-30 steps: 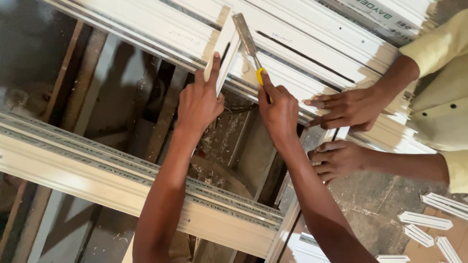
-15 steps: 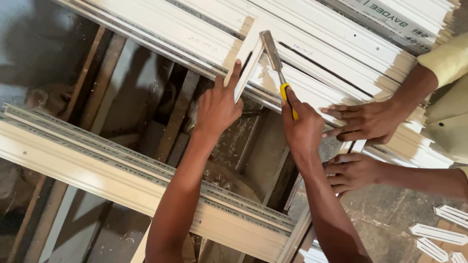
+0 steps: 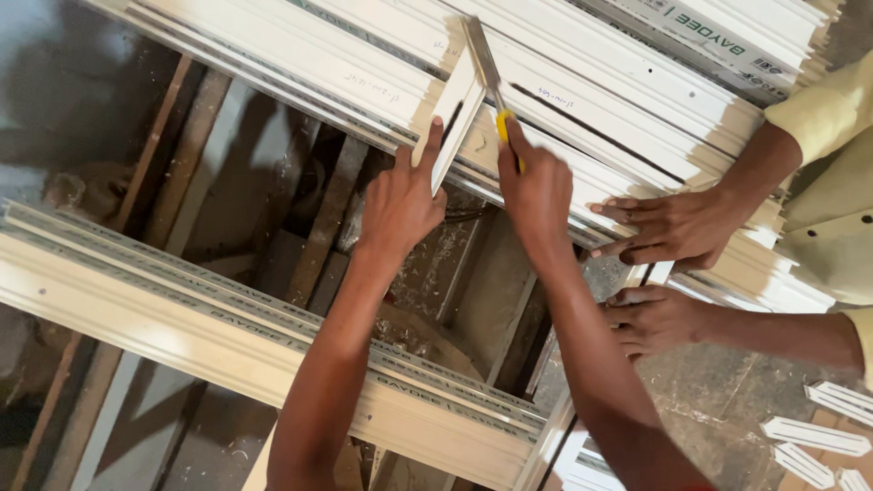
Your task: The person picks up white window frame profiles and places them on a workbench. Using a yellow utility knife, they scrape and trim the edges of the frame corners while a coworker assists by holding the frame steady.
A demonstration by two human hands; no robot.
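The left hand (image 3: 400,202) presses a short white profile piece (image 3: 455,114), its fingers lying along the piece's lower edge. Just beside them, the right hand (image 3: 536,186) grips a yellow-handled chisel (image 3: 488,77), whose blade reaches up past the fingertips along the piece. Both rest on stacked white profiles (image 3: 582,82). Right of these fingers, a co-worker's two hands (image 3: 668,227) steady the stack.

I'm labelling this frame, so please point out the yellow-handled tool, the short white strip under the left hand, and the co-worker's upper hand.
yellow-handled tool (image 3: 483,56): head view, on its metal blade.
short white strip (image 3: 457,107): head view, on its flat face.
co-worker's upper hand (image 3: 673,225): head view, on its back.
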